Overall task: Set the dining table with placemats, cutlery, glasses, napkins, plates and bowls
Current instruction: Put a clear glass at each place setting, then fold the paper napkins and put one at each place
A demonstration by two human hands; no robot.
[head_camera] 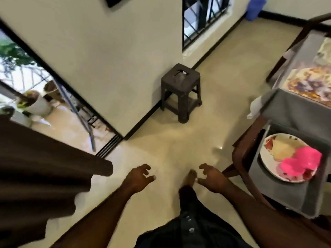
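Left hand [138,179] and right hand [212,179] are held over the floor, fingers [203,166] loosely curled apart, nothing gripped; plate [268,158] with pink item lies right of them on the counter [286,192]

The tabletop [293,72] is cut off by the right edge, so only one side of it shows. The patterned placemat [311,81] on it also runs out of the picture. On the plate [268,158] lie pink things [300,161] too blurred to tell what they are, and they hide part of the plate. The brown curtain [44,176] on the left covers the lower part of the doorway [53,108]. Things outside the doorway are blurred. The dark frame [116,0] at the top is cut off.
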